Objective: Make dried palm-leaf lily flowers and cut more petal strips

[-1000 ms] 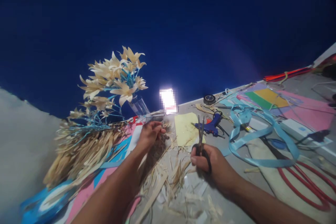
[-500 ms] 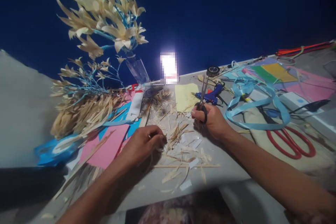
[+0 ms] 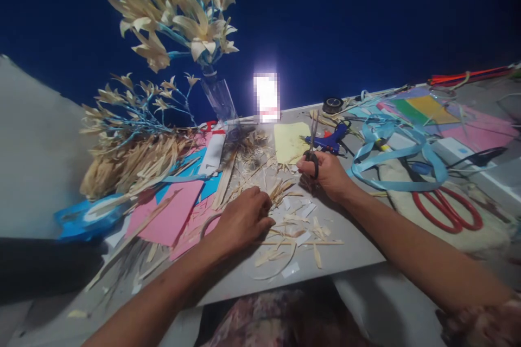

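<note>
My right hand [image 3: 330, 174] is closed round the black handles of a pair of scissors [image 3: 313, 143], whose metal blades point up and away. The blades overlap the view of a blue glue gun [image 3: 331, 140] and lie close to a pale yellow sheet [image 3: 290, 142]. My left hand [image 3: 249, 216] is low over the table, its fingers curled down at the edge of a small heap of dry husk strips [image 3: 283, 191]. What its fingertips hold, if anything, is hidden. Cut husk scraps and white paper bits [image 3: 303, 238] lie between the hands, beside a thin stick [image 3: 317, 242].
On the left stand husk flowers [image 3: 199, 32] in a clear bottle [image 3: 218, 96], near bundled husks [image 3: 118, 168] and pink paper [image 3: 169, 214]. To the right are blue ribbon [image 3: 388, 185], red-handled scissors [image 3: 450, 211] on cloth, and black tape [image 3: 332, 104].
My left hand has shifted to the right, closer to the husk heap. The right hand still holds the scissors upright in nearly the same place. The view has moved slightly.
</note>
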`<state>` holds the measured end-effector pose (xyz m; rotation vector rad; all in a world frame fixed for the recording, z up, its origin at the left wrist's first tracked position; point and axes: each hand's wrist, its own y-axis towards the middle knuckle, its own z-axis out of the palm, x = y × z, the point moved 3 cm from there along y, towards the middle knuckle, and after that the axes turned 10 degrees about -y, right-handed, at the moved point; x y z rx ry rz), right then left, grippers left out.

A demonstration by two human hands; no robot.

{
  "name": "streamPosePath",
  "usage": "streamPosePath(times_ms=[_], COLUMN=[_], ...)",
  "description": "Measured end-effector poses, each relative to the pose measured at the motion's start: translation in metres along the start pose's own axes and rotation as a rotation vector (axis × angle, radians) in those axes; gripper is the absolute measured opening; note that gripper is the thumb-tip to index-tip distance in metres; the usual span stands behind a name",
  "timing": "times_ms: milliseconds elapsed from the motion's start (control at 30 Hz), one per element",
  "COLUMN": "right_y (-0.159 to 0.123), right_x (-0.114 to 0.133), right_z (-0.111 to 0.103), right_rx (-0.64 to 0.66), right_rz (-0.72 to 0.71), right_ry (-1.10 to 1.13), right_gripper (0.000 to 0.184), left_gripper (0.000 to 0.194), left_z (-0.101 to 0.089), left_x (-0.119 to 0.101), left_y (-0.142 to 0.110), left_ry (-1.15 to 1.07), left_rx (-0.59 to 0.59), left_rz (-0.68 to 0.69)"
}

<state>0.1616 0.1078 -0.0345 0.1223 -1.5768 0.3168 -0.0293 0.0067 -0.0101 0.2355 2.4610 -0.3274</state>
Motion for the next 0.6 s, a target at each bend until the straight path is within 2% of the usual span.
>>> streamPosePath(times_ms=[233, 433, 600], right_y=[-0.001, 0.000, 0.001], right_x=[-0.001, -0.002, -0.003], right_z=[0.001, 0.000, 0.000], right_rx=[0.005, 0.019, -0.006], right_rz=[-0.011, -0.029, -0.040], right_ry=[-0.068, -0.058, -0.055], right_gripper=[0.030, 0.026, 0.027], left_gripper=[0.007, 0.012, 0.017], left_z=[-0.002, -0.004, -0.004], left_x=[0.010, 0.013, 0.005], left_y=[0.001, 0.000, -0.004], left_ry=[-0.103, -0.152, -0.144], left_rx=[-0.071, -0.113, -0.136], left_rz=[0.033, 0.066, 0.113])
